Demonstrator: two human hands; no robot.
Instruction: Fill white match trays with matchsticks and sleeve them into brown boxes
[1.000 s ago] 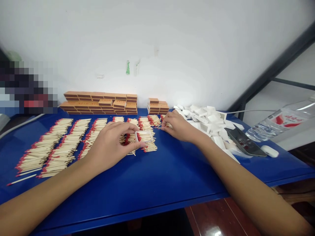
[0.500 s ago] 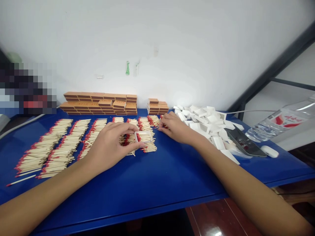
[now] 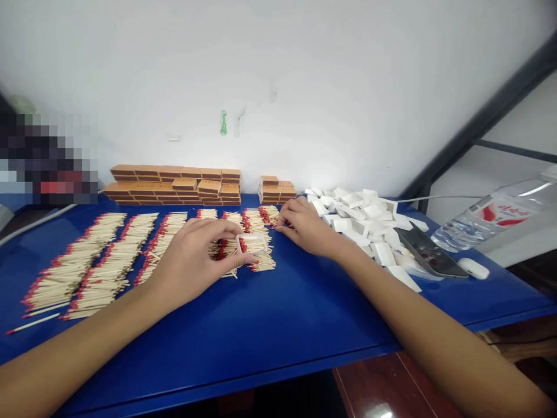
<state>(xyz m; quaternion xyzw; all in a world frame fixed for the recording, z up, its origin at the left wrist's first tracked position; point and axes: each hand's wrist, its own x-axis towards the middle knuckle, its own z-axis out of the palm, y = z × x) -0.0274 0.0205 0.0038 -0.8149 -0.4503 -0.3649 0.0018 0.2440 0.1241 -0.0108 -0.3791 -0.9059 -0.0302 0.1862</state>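
My left hand [image 3: 191, 249] is closed around the ends of a small white matchbox tray [image 3: 260, 251], thumb at the near side and fingers at the far side. Red-headed matches [image 3: 247, 244] lie in the tray, which hovers over a row of matches [image 3: 263, 265]. My right hand [image 3: 307, 226] rests at the right edge of the far matches [image 3: 270, 215], thumb and fingers pinched together at a few red match heads. Its palm hides part of what lies beneath it. Further left, more matches [image 3: 104, 255] lie in long rows on the blue table [image 3: 278, 325].
Orange-brown matchboxes [image 3: 174, 188] are stacked along the wall, with a smaller stack [image 3: 277, 190] beside them. To the right lies a heap of white trays [image 3: 365, 215]. Past it are a dark phone [image 3: 430, 251], a white earbud case [image 3: 473, 268] and a tilted water bottle [image 3: 487, 217].
The view has shifted slightly. My left hand still holds the tray at the same spot, and my right hand has hardly moved at the far matches.
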